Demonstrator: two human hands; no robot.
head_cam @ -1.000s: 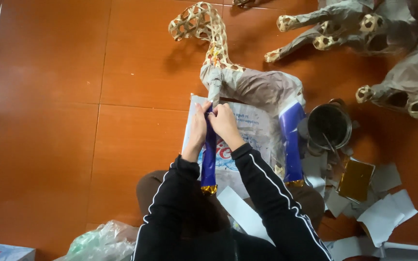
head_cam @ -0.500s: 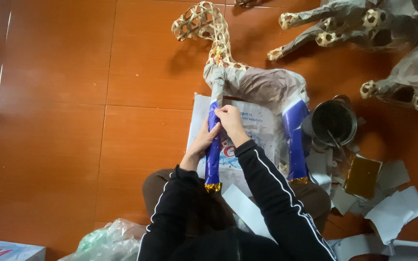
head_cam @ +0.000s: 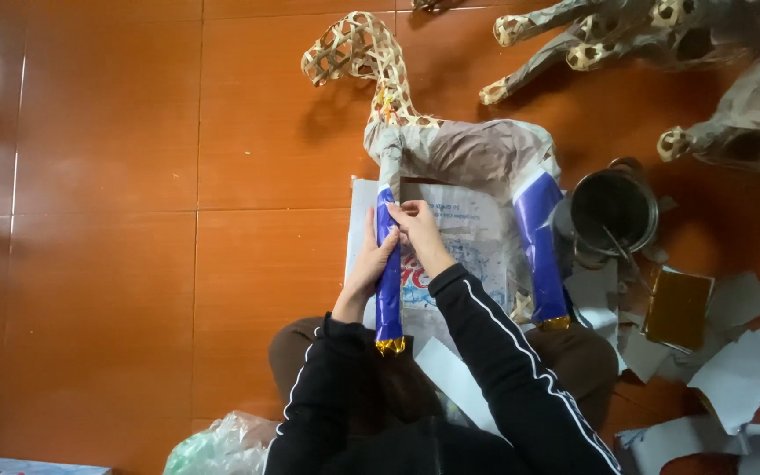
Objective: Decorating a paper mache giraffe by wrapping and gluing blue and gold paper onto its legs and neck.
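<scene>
**Smoothing blue paper onto the front leg of a woven animal frame**

The person sits on the orange tiled floor (head_cam: 134, 264) with a woven bamboo animal frame (head_cam: 371, 62) lying across a printed plastic sack (head_cam: 468, 237) in front of the knees. Its body is already covered in grey-brown paper (head_cam: 477, 154), and two legs point back toward the person, both wrapped in glossy blue paper with gold tips.

Both hands are on the nearer blue-wrapped leg (head_cam: 388, 290). The left hand (head_cam: 371, 259) cups the leg from the outer side, fingers curled against it, steadying it. The right hand (head_cam: 415, 224) has its fingertips pinched together on the upper edge of the blue paper, just below where the grey covering ends (whether it grips a loose flap or only presses it flat is too small to tell).

To do this well, I would judge that the left hand should keep the leg from rolling while the right presses from the seam outward, so no air pockets or creases set in. The woven frame underneath is light and springy, so firm but gentle pressure suits it.

The second blue leg (head_cam: 540, 246) lies apart to the right, beside a metal pot (head_cam: 613, 211), with cut paper scraps (head_cam: 741, 369) and a gold sheet (head_cam: 677, 308) nearby.
</scene>
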